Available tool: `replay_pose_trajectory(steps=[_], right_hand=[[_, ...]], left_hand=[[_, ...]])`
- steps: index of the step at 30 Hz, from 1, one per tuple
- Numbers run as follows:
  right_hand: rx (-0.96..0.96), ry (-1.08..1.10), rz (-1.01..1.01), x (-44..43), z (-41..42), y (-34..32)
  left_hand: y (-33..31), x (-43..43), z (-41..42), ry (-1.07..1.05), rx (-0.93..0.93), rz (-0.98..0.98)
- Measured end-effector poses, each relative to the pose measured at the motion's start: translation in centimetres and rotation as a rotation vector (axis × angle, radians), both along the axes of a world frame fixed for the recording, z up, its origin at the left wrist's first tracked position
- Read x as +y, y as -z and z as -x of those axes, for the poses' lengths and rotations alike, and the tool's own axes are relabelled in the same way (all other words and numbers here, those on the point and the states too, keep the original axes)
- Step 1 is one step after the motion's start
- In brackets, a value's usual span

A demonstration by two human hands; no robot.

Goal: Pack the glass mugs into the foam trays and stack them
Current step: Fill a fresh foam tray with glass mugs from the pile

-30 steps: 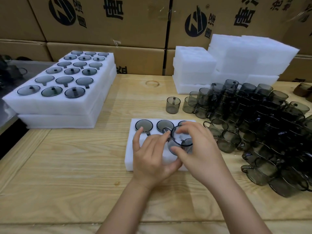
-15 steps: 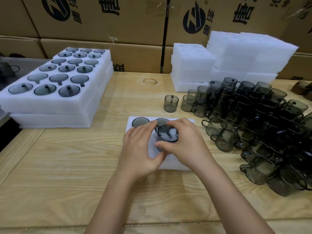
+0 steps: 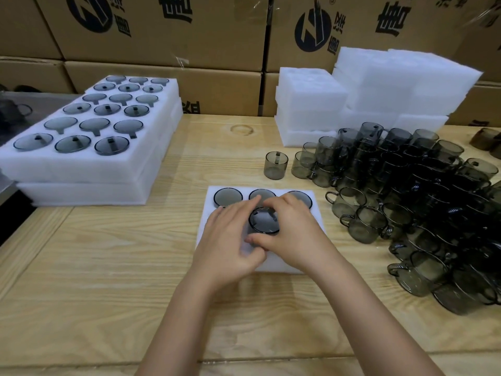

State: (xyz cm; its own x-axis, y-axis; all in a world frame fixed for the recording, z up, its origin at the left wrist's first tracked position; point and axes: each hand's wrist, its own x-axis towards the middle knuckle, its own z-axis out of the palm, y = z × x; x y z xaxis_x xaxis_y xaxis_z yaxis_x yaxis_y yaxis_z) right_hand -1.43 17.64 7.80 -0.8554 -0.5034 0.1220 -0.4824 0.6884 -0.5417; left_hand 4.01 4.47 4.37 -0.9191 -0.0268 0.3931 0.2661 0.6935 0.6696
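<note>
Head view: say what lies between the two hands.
A smoky glass mug, rim up, over the small foam tray, between the left hand and right hand; shown in the head view.

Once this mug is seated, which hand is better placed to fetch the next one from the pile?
Likely right. The pile of loose mugs lies right of the foam tray, nearer the right hand; the left hand would have to cross over the mug both hands are on.

Four mugs (image 3: 227, 197) in the six-o'clock foam tray (image 3: 284, 264), eighteen atop the ten-o'clock stack (image 3: 81, 169), an uncountable heap (image 3: 433, 213) at three.
</note>
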Motion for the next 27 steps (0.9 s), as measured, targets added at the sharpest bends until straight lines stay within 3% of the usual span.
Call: replay_pose_trajectory(steps=[2, 4, 6, 8, 10, 12, 17, 27], right_hand=[[-0.100, -0.028, 0.119, 0.7, 0.5, -0.4], [-0.083, 0.019, 0.212, 1.0, 1.5, -0.3], [0.033, 0.022, 0.121, 0.2, 2.3, 0.0], [0.057, -0.066, -0.037, -0.9, 2.5, 0.6], [0.043, -0.096, -0.275, -1.3, 2.4, 1.7], [0.091, -0.065, -0.481, -1.0, 2.3, 2.6], [0.083, -0.075, -0.632, -1.2, 2.8, 2.8], [0.038, -0.057, -0.482, -1.1, 3.0, 3.6]], left_hand=[[-0.9, -0.4, 0.1, 0.100, -0.080, -0.407], [-2.0, -0.7, 0.7, 0.063, -0.137, -0.613], [-2.8, -0.4, 2.1, -0.010, -0.175, -0.439], [-3.3, 0.4, 3.6, -0.021, -0.235, -0.122], [-2.8, 1.4, 4.7, 0.020, -0.318, 0.143], [-1.6, 1.8, 5.0, 0.053, -0.404, 0.270], [-0.5, 1.4, 5.2, 0.014, -0.418, 0.348], [-0.2, 0.3, 4.6, -0.123, -0.333, 0.390]])
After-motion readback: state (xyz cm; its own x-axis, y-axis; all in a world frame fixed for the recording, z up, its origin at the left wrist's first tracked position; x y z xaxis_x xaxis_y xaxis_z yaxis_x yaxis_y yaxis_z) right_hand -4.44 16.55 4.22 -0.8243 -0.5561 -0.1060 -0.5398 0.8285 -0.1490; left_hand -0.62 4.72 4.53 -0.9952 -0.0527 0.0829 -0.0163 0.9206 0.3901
